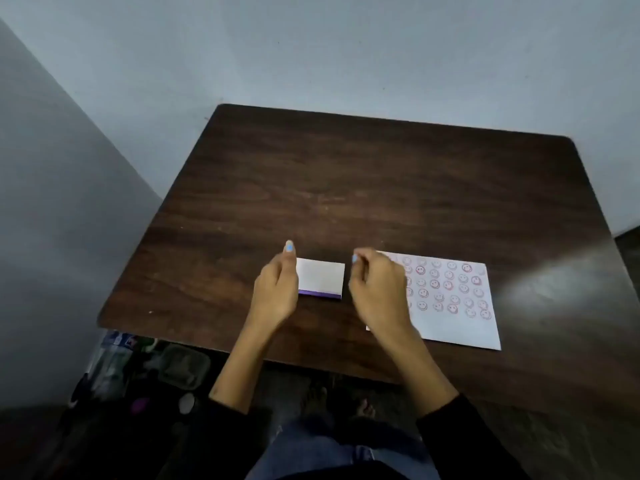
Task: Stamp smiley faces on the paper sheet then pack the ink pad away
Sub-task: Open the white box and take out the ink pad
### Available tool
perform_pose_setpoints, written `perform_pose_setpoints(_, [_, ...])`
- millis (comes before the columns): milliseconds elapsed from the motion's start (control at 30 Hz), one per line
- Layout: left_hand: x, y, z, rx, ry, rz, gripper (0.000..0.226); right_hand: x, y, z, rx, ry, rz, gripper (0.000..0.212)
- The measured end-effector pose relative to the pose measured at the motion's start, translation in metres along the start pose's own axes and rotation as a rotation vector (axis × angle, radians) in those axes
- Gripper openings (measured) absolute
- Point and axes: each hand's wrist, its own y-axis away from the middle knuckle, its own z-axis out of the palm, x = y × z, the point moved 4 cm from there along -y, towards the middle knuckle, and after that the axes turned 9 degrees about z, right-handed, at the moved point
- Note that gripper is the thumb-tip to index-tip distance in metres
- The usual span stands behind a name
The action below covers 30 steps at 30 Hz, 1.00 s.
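Both hands are hovering by the little white box (320, 278) on the table (346, 188): left hand (275, 292) loosely open, right hand (377, 289) curling, holding nothing. Smiley faces are filling the paper sheet (450, 296). Packing is looking nearly done; no ink pad is showing.

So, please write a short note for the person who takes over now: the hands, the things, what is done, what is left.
Left hand: open, empty, at the left edge of the white box.
Right hand: fingers curled, just right of the box; I cannot tell if it holds anything.
Paper sheet: flat on the table, right of the box, covered with rows of red smiley stamps.
Done: stamping looks finished.
Left: no ink pad or stamp in sight; check that the pad is in the closed box.
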Motion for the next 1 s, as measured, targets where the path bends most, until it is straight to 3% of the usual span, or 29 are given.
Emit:
perform_pose_setpoints(200, [-0.034, 0.006, 0.009, -0.028, -0.069, -0.018, 0.044, 0.024, 0.01, 0.036, -0.153, 0.122, 0.081, 0.021])
perform_pose_setpoints(600, [-0.047, 0.001, 0.015, -0.011, -0.092, 0.012, 0.041, 0.027, 0.005, 0.06, -0.143, 0.186, 0.127, 0.016])
perform_pose_setpoints(1000, [-0.043, 0.001, 0.018, 0.018, -0.025, -0.014, 0.043, 0.02, 0.007, 0.057, -0.147, 0.188, 0.109, 0.026])
